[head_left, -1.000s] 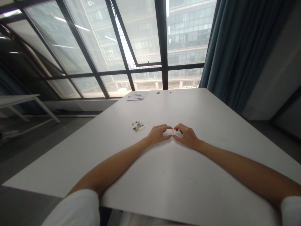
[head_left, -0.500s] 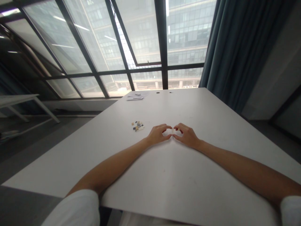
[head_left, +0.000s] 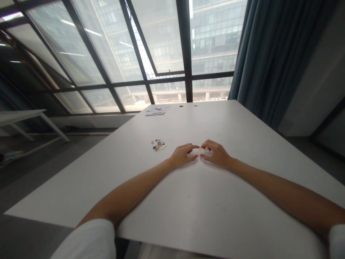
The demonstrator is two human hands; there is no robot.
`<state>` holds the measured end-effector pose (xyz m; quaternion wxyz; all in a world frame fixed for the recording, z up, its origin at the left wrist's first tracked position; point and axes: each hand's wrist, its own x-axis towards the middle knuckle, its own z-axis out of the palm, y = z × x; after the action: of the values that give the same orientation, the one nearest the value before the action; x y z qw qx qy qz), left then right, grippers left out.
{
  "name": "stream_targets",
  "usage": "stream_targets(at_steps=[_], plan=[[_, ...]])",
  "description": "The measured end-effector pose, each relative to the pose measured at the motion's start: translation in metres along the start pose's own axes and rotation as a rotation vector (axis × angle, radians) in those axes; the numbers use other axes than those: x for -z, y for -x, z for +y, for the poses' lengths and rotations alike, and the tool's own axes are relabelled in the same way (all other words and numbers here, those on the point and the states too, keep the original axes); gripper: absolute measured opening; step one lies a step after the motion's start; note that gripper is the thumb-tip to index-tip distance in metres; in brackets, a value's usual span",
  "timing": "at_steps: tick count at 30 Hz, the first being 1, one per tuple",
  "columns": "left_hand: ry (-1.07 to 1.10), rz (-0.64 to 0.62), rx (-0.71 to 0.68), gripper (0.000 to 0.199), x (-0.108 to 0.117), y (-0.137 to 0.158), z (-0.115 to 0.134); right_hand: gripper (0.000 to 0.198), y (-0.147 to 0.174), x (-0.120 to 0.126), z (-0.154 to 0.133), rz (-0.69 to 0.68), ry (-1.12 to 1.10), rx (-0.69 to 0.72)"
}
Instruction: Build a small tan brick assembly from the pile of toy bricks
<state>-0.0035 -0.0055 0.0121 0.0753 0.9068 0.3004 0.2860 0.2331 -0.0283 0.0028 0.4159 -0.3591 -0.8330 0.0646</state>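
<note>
My left hand (head_left: pixel 183 155) and my right hand (head_left: pixel 215 154) meet fingertip to fingertip over the middle of the white table (head_left: pixel 172 201). Thumbs and forefingers of both close on a small whitish piece (head_left: pixel 200 151), whose exact kind is too small to make out. A bit of yellow (head_left: pixel 206 148) shows by the right forefinger; whether it belongs to the same piece I cannot tell. To the left of my left hand lies a loose pile of small pieces (head_left: pixel 159 145) in tan, white, grey and dark colours, like toy building bricks.
Papers (head_left: pixel 155 112) lie at the table's far left corner. Two small dark items, one a round disc (head_left: pixel 181 106), sit near the far edge. Beyond are windows, with a blue curtain (head_left: pixel 272 64) on the right and another table (head_left: pixel 24 114) at left.
Both hands have shifted very slightly to the right, with the whitish piece still between their fingertips. The pile looks unchanged.
</note>
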Motion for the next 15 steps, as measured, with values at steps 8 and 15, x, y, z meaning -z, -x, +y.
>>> stream_targets(at_steps=[8, 15], plan=[[0.007, -0.008, 0.071, 0.039, -0.004, 0.001, -0.004, 0.022, -0.012, 0.029, 0.038, 0.138, 0.007, -0.065], [-0.011, -0.004, 0.095, 0.033, -0.005, 0.001, -0.008, 0.018, -0.009, 0.046, 0.074, 0.207, 0.058, -0.108]])
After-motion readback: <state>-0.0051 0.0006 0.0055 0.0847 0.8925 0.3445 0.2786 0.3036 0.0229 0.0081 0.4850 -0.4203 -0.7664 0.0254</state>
